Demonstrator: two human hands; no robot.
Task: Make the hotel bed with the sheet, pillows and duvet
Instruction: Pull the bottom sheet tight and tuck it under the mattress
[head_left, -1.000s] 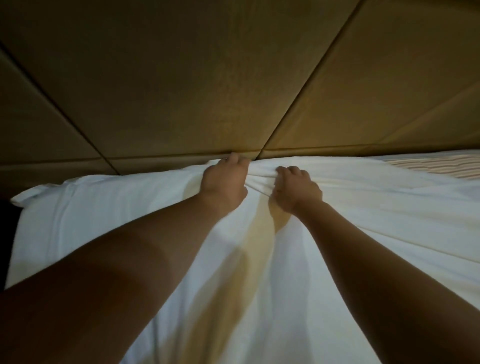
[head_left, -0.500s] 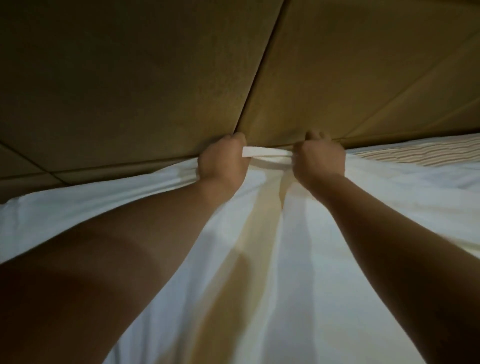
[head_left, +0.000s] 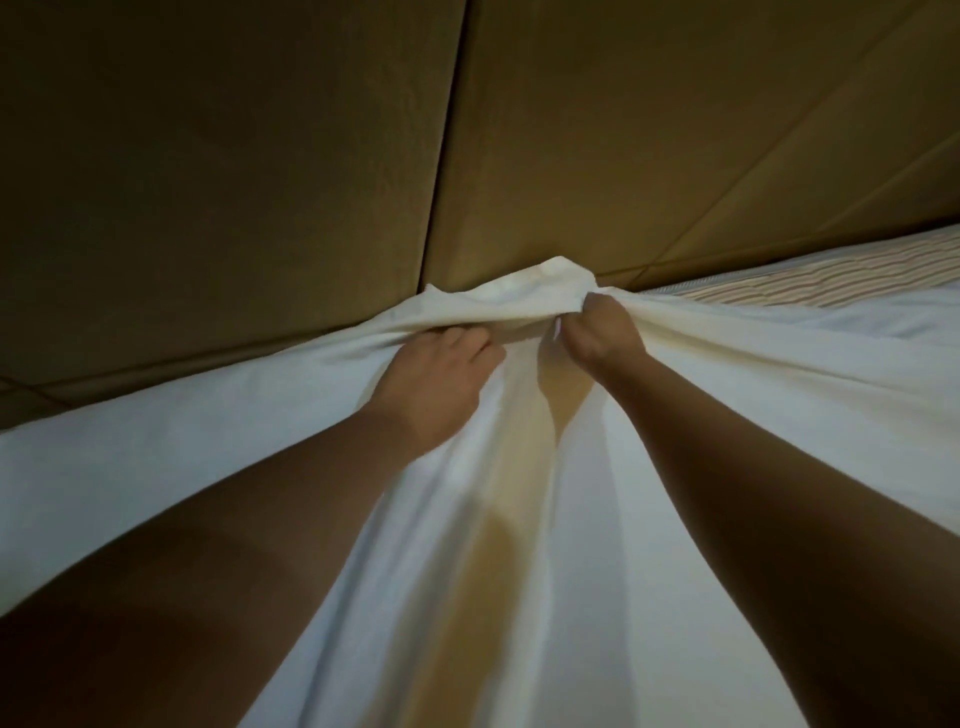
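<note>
White sheet spread over the bed, from the near edge of the head view up to the headboard, drawn into long folds running between the two arms. At the far end, bunched top edge lifted in a hump against the foot of the brown padded headboard, right by the vertical seam between two panels.

Just below that hump, left hand knuckles-up on the cloth, fingers curled and closed on a fold of the sheet, fingertips tucked under the fabric and hidden. Just beside it, with a small gap between, right hand clenched into a fist, sheet edge gathered inside the grip, fabric fanning taut to the right from it.

Bare left forearm reaching in from the lower left, bare right forearm from the lower right.

At the far right, striped mattress uncovered beyond the sheet's edge, touching the base of the headboard. Yellowish shading on the cloth between the arms, cause not to be told in the dim light. Diagonal seams across the right-hand panels.
</note>
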